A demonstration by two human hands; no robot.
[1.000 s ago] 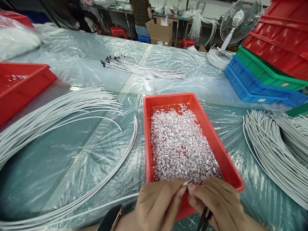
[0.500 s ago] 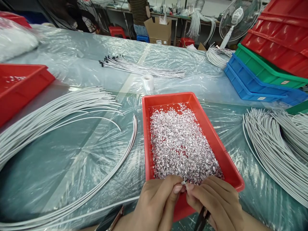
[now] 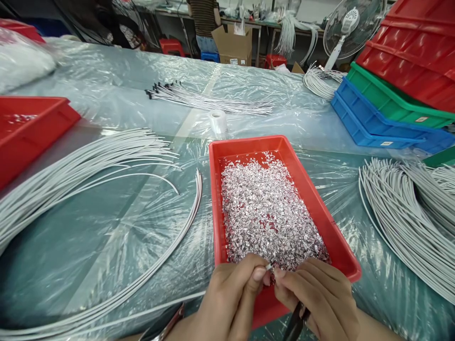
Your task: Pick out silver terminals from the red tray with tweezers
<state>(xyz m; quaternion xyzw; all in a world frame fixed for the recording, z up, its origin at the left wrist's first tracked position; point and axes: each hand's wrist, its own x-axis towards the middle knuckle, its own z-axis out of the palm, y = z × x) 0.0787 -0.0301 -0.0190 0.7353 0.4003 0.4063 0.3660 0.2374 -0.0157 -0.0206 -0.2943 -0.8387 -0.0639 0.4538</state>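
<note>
My left hand (image 3: 231, 298) pinches the tip of a thin white cable (image 3: 268, 266) over the near end of a red tray (image 3: 320, 215) full of small silver metal terminals (image 3: 265, 210). My right hand (image 3: 318, 298) meets it fingertip to fingertip, pinching something tiny at the cable tip, with a dark tool handle (image 3: 294, 324) tucked under its fingers. Both hands are closed and touch each other at the thumbs. A watch (image 3: 164, 324) sits on my left wrist.
Loose white cables (image 3: 88, 163) curve over the plastic-covered table on the left, a thick bundle (image 3: 412, 213) lies at right. Another red tray (image 3: 31, 125) stands far left. Stacked blue, green and red bins (image 3: 394, 99) sit back right, a tape roll (image 3: 218, 121) behind the tray.
The two hands have drawn closer together and the cable tip between the fingertips shows less. The view has shifted slightly; nothing else has moved.
</note>
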